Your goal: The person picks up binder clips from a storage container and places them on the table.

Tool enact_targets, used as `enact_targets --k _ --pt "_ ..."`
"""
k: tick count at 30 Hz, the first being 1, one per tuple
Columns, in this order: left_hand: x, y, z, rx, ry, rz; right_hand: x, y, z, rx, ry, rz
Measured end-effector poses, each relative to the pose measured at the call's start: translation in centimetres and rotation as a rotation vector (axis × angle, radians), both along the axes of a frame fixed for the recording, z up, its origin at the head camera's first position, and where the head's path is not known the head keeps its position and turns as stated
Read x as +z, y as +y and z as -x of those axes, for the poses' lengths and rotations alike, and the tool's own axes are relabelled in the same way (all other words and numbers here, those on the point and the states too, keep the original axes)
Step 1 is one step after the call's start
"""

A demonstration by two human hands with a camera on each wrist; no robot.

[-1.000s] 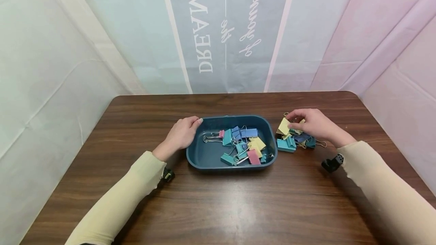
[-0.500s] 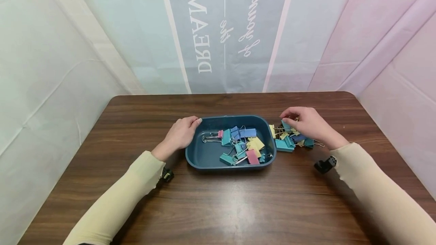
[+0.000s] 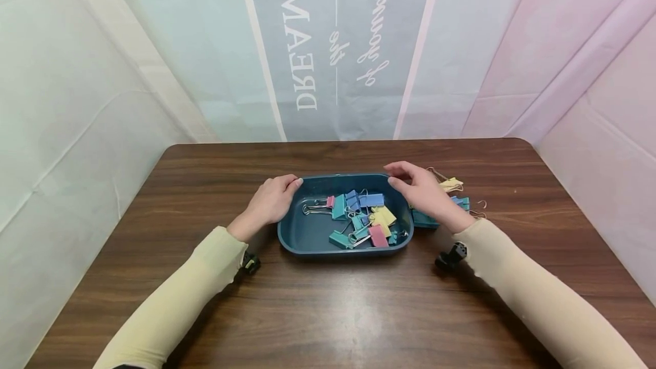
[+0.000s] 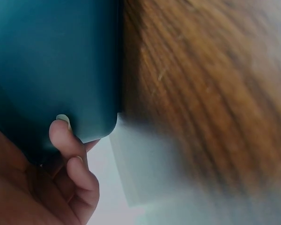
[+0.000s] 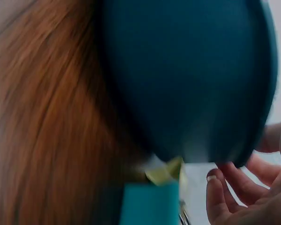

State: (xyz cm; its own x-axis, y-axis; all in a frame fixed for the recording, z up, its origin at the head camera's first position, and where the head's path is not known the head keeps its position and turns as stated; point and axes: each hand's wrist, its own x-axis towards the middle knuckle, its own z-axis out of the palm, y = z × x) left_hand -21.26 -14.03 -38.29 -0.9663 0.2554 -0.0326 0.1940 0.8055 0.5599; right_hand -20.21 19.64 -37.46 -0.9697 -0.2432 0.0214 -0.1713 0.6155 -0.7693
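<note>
A dark blue rectangular tray (image 3: 310, 237) sits mid-table, with binder clips in pink (image 3: 379, 237), yellow (image 3: 383, 218), blue and teal inside. My left hand (image 3: 269, 203) grips its left back corner, thumb over the rim; the left wrist view shows fingers curled at the tray wall. Over the right back corner is my right hand (image 3: 421, 189), thumb and fingers apart and no clip between them; its fingertips are right at the rim. Partly hidden under that hand and forearm, more clips lie beside the tray, among them a teal clip (image 3: 424, 220) and a yellow clip (image 3: 452, 185).
The brown wooden table (image 3: 328, 312) has rounded back corners. Behind it hangs a printed cloth (image 3: 348, 101), and pale cloth also lines both sides. A small black device (image 3: 451, 256) is on the right wrist, another (image 3: 251, 262) on the left.
My right hand has left the clip pile and moved left to the tray's right back corner, leaving the yellow clip it held earlier. My left hand keeps its grip on the tray.
</note>
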Motion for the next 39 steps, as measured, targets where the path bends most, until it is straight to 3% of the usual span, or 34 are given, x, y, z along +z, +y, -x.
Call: enact_targets --k 6,15,21,24,29,32,34,36,39 --pt "-0.1 -0.1 0.0 -0.005 0.008 -0.006 -0.8 -1.9 0.4 -0.004 -0.085 0.044" --pt "-0.1 0.2 0.7 -0.021 0.037 0.010 -1.2 -2.0 0.4 -0.006 -0.074 0.018" --pt "0.0 0.0 0.6 -0.022 0.038 0.043 -1.2 -2.1 0.3 0.016 -0.044 0.017" --pt "-0.1 -0.1 0.5 -0.012 0.087 0.054 -1.2 -2.2 0.4 0.017 -0.030 0.013" --pt "0.2 -0.2 0.2 -0.034 0.276 0.052 -1.3 -2.1 0.2 0.000 -0.032 0.014" --pt "0.9 -0.2 -0.2 -0.076 0.369 0.030 -1.4 -2.2 0.2 -0.001 -0.028 0.007" --pt "1.5 -0.1 -0.4 -0.129 0.389 0.000 -1.4 -2.3 0.3 0.003 -0.023 -0.001" --pt "2.3 0.1 -0.6 -0.210 0.368 -0.032 -1.4 -2.3 0.3 0.005 -0.018 -0.005" --pt "3.2 0.8 -0.6 -0.337 0.284 -0.050 -1.4 -2.3 0.4 0.006 -0.012 -0.007"
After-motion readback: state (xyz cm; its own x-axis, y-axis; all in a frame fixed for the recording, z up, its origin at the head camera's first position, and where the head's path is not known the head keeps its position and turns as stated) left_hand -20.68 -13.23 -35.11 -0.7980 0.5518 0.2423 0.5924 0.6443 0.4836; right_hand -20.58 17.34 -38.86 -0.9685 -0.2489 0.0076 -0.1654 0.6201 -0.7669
